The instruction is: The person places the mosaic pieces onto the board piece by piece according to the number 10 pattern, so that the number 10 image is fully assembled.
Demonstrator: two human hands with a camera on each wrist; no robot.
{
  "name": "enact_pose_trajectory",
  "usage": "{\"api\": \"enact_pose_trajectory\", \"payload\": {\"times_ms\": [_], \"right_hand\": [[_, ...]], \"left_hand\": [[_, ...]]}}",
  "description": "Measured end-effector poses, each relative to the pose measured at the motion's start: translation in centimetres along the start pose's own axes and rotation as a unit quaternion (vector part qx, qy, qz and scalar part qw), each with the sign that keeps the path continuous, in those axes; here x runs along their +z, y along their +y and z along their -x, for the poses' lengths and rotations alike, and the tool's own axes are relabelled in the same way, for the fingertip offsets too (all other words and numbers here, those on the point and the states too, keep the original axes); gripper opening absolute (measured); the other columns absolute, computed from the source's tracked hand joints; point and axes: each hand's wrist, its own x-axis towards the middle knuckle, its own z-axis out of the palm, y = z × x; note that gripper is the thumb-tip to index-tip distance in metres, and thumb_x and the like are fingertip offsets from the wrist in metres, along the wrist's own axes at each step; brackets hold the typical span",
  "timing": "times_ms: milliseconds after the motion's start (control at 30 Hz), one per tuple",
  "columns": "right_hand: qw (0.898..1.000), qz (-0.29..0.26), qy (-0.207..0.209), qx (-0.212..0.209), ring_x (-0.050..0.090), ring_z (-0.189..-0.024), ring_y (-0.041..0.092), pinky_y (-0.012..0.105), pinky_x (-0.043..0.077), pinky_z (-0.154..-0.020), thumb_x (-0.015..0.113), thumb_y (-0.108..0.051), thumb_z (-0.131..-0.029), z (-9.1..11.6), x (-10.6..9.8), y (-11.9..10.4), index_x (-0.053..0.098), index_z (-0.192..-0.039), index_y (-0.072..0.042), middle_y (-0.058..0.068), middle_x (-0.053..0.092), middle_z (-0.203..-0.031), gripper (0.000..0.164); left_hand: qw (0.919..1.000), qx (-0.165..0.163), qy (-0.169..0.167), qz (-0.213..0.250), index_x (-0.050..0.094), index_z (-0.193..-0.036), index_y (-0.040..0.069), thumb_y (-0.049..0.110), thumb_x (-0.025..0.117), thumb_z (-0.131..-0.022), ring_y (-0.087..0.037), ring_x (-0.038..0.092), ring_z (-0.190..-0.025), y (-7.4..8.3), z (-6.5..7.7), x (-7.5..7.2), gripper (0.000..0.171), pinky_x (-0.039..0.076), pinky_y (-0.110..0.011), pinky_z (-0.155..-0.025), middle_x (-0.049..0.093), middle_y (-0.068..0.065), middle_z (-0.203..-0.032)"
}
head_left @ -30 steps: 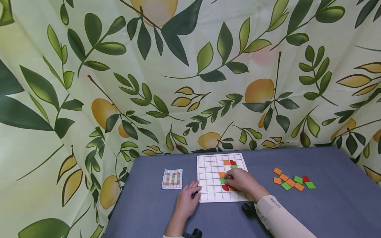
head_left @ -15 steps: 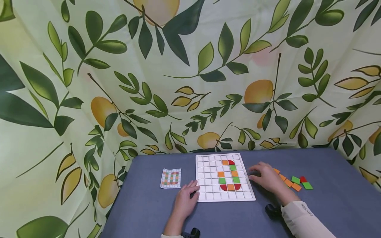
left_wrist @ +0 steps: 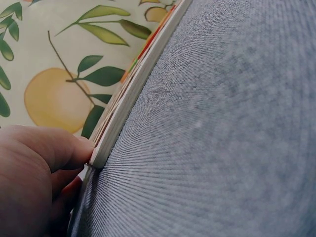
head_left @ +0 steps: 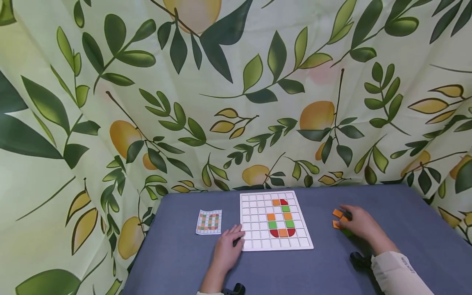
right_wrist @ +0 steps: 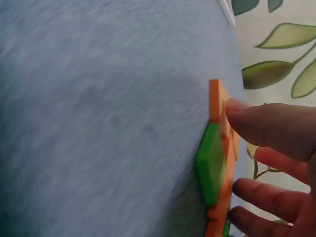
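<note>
A white grid board (head_left: 254, 229) lies on the table in the head view, bearing square orange and green tiles and rounded red tiles. My left hand (head_left: 226, 248) rests at its left edge; in the left wrist view the thumb (left_wrist: 74, 148) touches the board's corner. To the right of the board, my right hand (head_left: 363, 225) is over a group of loose tiles (head_left: 336, 213), hiding most of them. The right wrist view has its thumb (right_wrist: 242, 111) on an orange tile (right_wrist: 214, 101), the other fingers spread beside the group. A green tile (right_wrist: 210, 165) lies nearest that camera.
A small card (head_left: 200, 227) printed with a coloured grid lies left of the board. The blue-grey cloth (head_left: 273, 272) covers the table. Behind it hangs a leaf-and-fruit patterned fabric (head_left: 221, 159).
My right hand has left the board and moved right to the loose tiles. An orange and a green tile and a rounded red tile it covered now show. My left hand stays at the board.
</note>
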Motion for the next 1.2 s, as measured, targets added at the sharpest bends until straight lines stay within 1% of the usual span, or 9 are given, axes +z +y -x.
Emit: {"api": "enact_pose_trajectory", "payload": {"times_ms": [133,333,467,567,733,833,900,1033,1200], "right_hand": [[1.000,0.003,-0.007,-0.002,0.047,-0.117,0.057,0.067,0.045,-0.089,0.074,-0.029,-0.085,0.0,-0.2,0.0,0.053,-0.132,0.009,0.039,0.050,-0.130,0.065],[0.999,-0.005,0.034,-0.002,0.045,-0.117,0.058,0.071,0.043,-0.091,0.073,-0.019,-0.087,0.2,-0.7,-0.2,0.058,-0.128,0.006,0.037,0.050,-0.128,0.051],[0.998,0.001,0.051,0.020,0.043,-0.115,0.059,0.073,0.040,-0.092,0.071,-0.015,-0.086,0.5,-1.4,0.7,0.059,-0.126,0.008,0.040,0.048,-0.127,0.048],[0.998,0.002,0.039,0.044,0.046,-0.110,0.057,0.070,0.043,-0.088,0.072,-0.017,-0.084,0.7,-1.9,1.7,0.059,-0.123,0.011,0.041,0.050,-0.122,0.050],[0.997,-0.020,0.014,0.072,0.055,-0.100,0.050,0.057,0.051,-0.076,0.072,-0.022,-0.086,1.2,-2.1,2.9,0.058,-0.123,0.014,0.038,0.058,-0.114,0.053],[0.997,-0.025,0.016,0.065,0.059,-0.098,0.046,0.053,0.053,-0.073,0.072,-0.022,-0.086,1.3,-1.9,3.0,0.060,-0.121,0.012,0.035,0.063,-0.111,0.050],[0.998,-0.025,0.022,0.050,0.060,-0.097,0.044,0.052,0.053,-0.073,0.072,-0.018,-0.085,1.3,-1.7,2.8,0.062,-0.120,0.010,0.032,0.065,-0.109,0.047],[0.999,-0.030,0.026,0.019,0.063,-0.097,0.041,0.053,0.054,-0.075,0.071,-0.008,-0.082,1.2,-1.3,2.4,0.063,-0.120,0.008,0.028,0.067,-0.109,0.042],[0.999,-0.031,0.022,0.000,0.062,-0.103,0.044,0.057,0.053,-0.080,0.074,-0.011,-0.082,1.0,-1.0,2.2,0.065,-0.119,0.008,0.029,0.066,-0.113,0.043]], "left_hand": [[1.0000,-0.009,-0.003,0.002,0.075,-0.109,0.004,0.006,0.068,-0.087,-0.027,0.058,-0.127,-0.1,-0.1,-0.1,0.023,0.038,-0.051,-0.114,0.066,-0.006,-0.130],[1.0000,-0.007,-0.002,0.003,0.075,-0.109,0.004,0.006,0.068,-0.087,-0.028,0.058,-0.127,-0.2,-0.2,-0.2,0.023,0.038,-0.052,-0.113,0.066,-0.007,-0.130],[1.0000,-0.003,-0.002,0.001,0.075,-0.110,0.004,0.006,0.068,-0.088,-0.028,0.058,-0.127,0.0,-0.3,-0.3,0.024,0.038,-0.052,-0.113,0.066,-0.007,-0.130],[1.0000,0.000,-0.001,0.000,0.075,-0.110,0.004,0.006,0.068,-0.088,-0.027,0.058,-0.127,0.1,-0.4,-0.3,0.024,0.038,-0.051,-0.114,0.066,-0.007,-0.130],[0.9999,0.010,0.005,-0.005,0.075,-0.109,0.004,0.006,0.068,-0.087,-0.028,0.059,-0.126,0.1,-0.3,-0.2,0.023,0.039,-0.051,-0.112,0.066,-0.007,-0.129],[0.9997,0.018,0.014,-0.006,0.075,-0.107,0.003,0.005,0.068,-0.086,-0.030,0.060,-0.124,0.0,-0.2,-0.1,0.022,0.040,-0.053,-0.110,0.067,-0.009,-0.127],[0.9996,0.022,0.018,-0.007,0.075,-0.106,0.003,0.004,0.068,-0.086,-0.031,0.061,-0.123,0.1,-0.2,-0.1,0.022,0.041,-0.053,-0.109,0.068,-0.010,-0.126],[0.9999,0.011,0.011,-0.002,0.075,-0.107,0.003,0.004,0.068,-0.086,-0.029,0.060,-0.125,0.1,-0.2,-0.2,0.022,0.040,-0.052,-0.111,0.067,-0.009,-0.127],[1.0000,0.004,0.005,0.001,0.075,-0.109,0.003,0.005,0.067,-0.087,-0.028,0.059,-0.126,0.2,-0.3,-0.2,0.023,0.039,-0.051,-0.113,0.066,-0.008,-0.129]]}}
